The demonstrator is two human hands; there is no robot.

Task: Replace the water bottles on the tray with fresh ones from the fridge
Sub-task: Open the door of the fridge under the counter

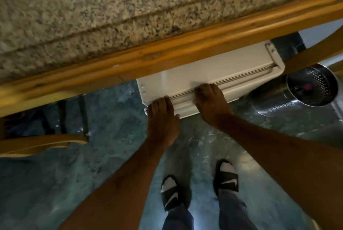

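Note:
I look straight down at a small white fridge (232,70) tucked under a counter. Only its top and the top edge of its door show. My left hand (162,118) grips the door's top left corner, fingers curled over the edge. My right hand (211,101) holds the same edge a little further right, with its fingertips in the seam between door and body. The door looks shut or barely ajar. No water bottles and no tray are in view.
A speckled granite counter (111,16) with a wooden edge (167,53) overhangs the fridge. A perforated metal bin (311,85) stands right of the fridge. A wooden chair (40,144) is at the left. My feet in black slides stand on the dark floor (92,155).

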